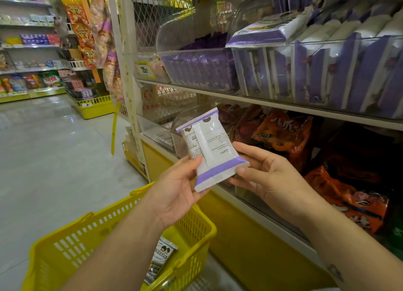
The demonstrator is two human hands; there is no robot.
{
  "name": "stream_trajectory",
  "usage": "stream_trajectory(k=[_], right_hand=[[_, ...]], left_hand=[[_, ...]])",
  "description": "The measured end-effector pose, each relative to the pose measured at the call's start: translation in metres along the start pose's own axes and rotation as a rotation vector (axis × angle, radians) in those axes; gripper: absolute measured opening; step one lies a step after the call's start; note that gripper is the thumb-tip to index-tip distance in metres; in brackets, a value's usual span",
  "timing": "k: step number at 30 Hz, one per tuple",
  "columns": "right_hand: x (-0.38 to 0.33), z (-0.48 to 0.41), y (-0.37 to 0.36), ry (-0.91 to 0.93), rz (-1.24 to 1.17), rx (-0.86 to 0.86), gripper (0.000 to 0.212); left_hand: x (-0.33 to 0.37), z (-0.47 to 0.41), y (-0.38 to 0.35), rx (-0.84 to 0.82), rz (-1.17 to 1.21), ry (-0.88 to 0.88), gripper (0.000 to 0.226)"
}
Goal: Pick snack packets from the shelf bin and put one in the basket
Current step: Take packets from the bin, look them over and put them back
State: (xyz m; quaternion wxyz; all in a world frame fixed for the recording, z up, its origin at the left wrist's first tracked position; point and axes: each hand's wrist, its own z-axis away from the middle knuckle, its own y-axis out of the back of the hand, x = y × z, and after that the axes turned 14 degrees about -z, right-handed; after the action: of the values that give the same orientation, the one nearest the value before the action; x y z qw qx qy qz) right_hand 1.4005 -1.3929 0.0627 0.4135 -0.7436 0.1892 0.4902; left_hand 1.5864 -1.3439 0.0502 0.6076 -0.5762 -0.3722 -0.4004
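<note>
Both hands hold up a white and purple snack packet (pixel 212 148), its printed back facing me. My left hand (pixel 176 188) grips its lower left edge, thumb on the front. My right hand (pixel 263 175) pinches its lower right corner. Below my left forearm hangs a yellow basket (pixel 91 238) with one grey and white packet (pixel 160 260) lying inside. The clear shelf bin (pixel 316 72) at the upper right is packed with similar purple and white packets, and one lies flat on its rim.
A second clear bin (pixel 196 70) of purple packets stands left of the first. The lower shelf holds orange snack bags (pixel 281 133). The yellow shelf base (pixel 244 236) runs along my right. A tiled aisle (pixel 48 160) stretches left toward more shelves.
</note>
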Motion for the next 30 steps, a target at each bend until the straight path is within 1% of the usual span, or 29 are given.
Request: stream_trajectory(k=[3, 6, 7, 9, 10, 12, 13, 14, 15, 17, 20, 24, 26, 27, 30], right_hand=[[0.001, -0.002, 0.001, 0.019, -0.030, 0.042, 0.036], [0.003, -0.002, 0.001, 0.014, -0.053, 0.026, 0.047], [0.004, -0.001, 0.001, 0.009, -0.031, 0.017, 0.050], [0.008, 0.000, 0.000, 0.020, 0.055, 0.051, 0.050], [0.010, 0.000, -0.001, 0.036, 0.098, 0.095, 0.046], [0.011, 0.000, -0.001, 0.072, 0.183, 0.173, 0.040], [0.011, 0.000, -0.002, 0.083, 0.233, 0.194, 0.037], [0.011, 0.000, -0.002, 0.091, 0.277, 0.207, 0.036], [0.010, 0.001, -0.003, 0.102, 0.310, 0.217, 0.035], [0.009, 0.002, -0.003, 0.118, 0.346, 0.234, 0.035], [0.005, 0.005, -0.004, 0.148, 0.434, 0.236, 0.037], [0.004, 0.007, -0.005, 0.186, 0.538, 0.217, 0.042], [0.004, 0.006, -0.003, 0.176, 0.538, 0.219, 0.043], [0.004, 0.005, -0.002, 0.158, 0.511, 0.222, 0.044], [0.005, 0.002, 0.000, 0.075, 0.309, 0.198, 0.051]], left_hand=[[0.001, 0.001, -0.002, 0.009, -0.032, 0.008, 0.048], [-0.003, 0.002, -0.007, 0.026, -0.150, -0.030, 0.049], [-0.005, 0.002, -0.008, 0.029, -0.197, -0.044, 0.049], [-0.010, 0.001, -0.011, 0.065, -0.283, -0.075, 0.052], [-0.011, 0.000, -0.011, 0.113, -0.314, -0.093, 0.059], [-0.011, -0.003, -0.011, 0.256, -0.396, -0.134, 0.086], [-0.010, -0.005, -0.009, 0.316, -0.481, -0.160, 0.100], [-0.009, -0.006, -0.008, 0.352, -0.605, -0.188, 0.109], [-0.009, -0.006, -0.006, 0.363, -0.764, -0.210, 0.112], [-0.010, -0.005, -0.001, 0.330, -1.056, -0.235, 0.102], [-0.013, -0.002, 0.005, 0.231, -1.243, -0.297, 0.089], [-0.012, 0.001, 0.005, 0.242, -1.509, -0.482, 0.074], [-0.011, 0.003, 0.001, 0.231, -1.592, -0.580, 0.064], [-0.010, 0.004, -0.001, 0.218, -1.602, -0.600, 0.059], [-0.013, 0.004, -0.006, 0.260, -1.585, -0.610, 0.045]])
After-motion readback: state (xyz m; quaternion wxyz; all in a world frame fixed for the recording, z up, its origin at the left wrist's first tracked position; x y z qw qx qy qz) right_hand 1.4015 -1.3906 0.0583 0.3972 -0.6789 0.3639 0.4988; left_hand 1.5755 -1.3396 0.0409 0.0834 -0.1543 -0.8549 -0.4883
